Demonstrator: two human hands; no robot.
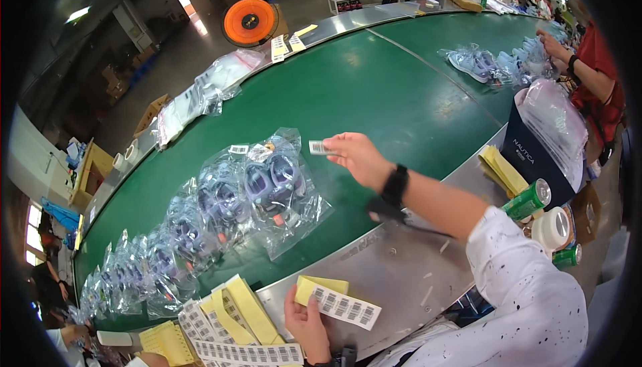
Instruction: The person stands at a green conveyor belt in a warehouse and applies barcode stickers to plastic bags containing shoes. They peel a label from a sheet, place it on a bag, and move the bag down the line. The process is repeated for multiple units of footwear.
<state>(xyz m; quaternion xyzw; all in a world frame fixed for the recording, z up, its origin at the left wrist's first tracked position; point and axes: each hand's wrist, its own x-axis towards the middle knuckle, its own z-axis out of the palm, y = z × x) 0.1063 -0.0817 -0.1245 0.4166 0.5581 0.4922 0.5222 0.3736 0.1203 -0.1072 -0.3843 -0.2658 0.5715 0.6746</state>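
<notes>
My right hand (361, 158) is closed in a pinch on a small white barcode sticker (318, 147), held above the green belt. Just left of it lies a pair of light blue and purple shoes (273, 178) in a clear plastic bag, with a barcode sticker (239, 149) near the bag's upper edge. At the front edge, my left hand (306, 327) grips a strip of barcode labels (346, 308) with yellow backing. Beside that hand, more label sheets (231, 352) and yellow backing paper (251, 307) rest on the metal ledge.
Several bagged pairs (160, 260) run down the belt (374, 93) to the left. Clear bags (200, 96) lie along the far edge. At right stand a dark blue box (535, 146), a green can (528, 200) and a white container (552, 226). A co-worker's hand (555, 46) touches bagged shoes.
</notes>
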